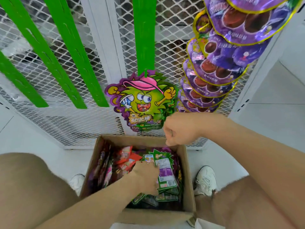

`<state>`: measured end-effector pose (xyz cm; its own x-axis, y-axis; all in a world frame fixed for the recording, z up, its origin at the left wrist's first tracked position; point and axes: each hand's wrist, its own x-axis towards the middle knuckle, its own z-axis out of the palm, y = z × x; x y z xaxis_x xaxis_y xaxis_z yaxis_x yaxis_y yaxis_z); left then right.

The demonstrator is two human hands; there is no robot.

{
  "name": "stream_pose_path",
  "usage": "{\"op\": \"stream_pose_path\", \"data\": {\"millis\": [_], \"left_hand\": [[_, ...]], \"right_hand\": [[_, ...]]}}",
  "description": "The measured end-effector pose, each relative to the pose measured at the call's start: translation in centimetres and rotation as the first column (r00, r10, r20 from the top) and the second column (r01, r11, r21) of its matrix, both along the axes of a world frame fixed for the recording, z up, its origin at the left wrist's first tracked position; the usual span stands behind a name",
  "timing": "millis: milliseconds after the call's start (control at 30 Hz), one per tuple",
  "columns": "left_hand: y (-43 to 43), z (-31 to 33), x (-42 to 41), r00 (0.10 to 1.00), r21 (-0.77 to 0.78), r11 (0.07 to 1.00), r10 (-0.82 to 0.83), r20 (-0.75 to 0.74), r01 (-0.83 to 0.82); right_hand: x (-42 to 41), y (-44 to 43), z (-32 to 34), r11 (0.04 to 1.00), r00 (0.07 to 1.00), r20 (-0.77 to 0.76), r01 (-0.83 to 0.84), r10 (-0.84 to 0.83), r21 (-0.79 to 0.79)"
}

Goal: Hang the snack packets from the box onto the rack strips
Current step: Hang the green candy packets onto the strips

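An open cardboard box [188, 164] sits on the floor between my feet, filled with snack packets. My left hand [146, 176] is down inside it and grips a green packet [165, 169] lying back side up. My right hand [179, 129] hovers over the box's far rim with fingers curled and nothing in it. One green cartoon packet [142, 100] hangs at the bottom of a green rack strip [144, 33]. Three more green strips [72, 47] to the left are bare.
A column of purple grape packets [219, 63] hangs at the upper right. White wire mesh panels [69, 123] back the strips. Red packets [125, 157] lie in the box's left part. My white shoes [205, 179] flank the box on the white floor.
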<state>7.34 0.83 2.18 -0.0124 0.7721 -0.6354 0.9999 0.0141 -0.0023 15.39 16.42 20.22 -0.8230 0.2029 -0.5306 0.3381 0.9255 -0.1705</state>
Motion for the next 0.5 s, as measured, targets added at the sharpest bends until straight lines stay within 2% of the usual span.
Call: {"op": "stream_pose_path", "data": {"millis": [100,300,500], "left_hand": [[-1.2,-2.3,1.7,0.993,0.005,0.997,-0.077,-0.089,0.078],[-0.7,-1.3,0.7,0.970,-0.002,0.972,-0.237,-0.056,0.237],[-0.2,3.2,-2.5,0.986,-0.021,0.986,-0.166,0.008,0.167]], "right_hand": [[0.0,0.9,-0.8,1.000,0.999,0.026,-0.024,0.024,-0.008],[-0.1,1.2,-1.0,0.997,0.997,0.050,-0.058,0.060,-0.051],[-0.1,0.9,-1.0,0.999,0.998,0.034,-0.046,0.047,-0.012]]}}
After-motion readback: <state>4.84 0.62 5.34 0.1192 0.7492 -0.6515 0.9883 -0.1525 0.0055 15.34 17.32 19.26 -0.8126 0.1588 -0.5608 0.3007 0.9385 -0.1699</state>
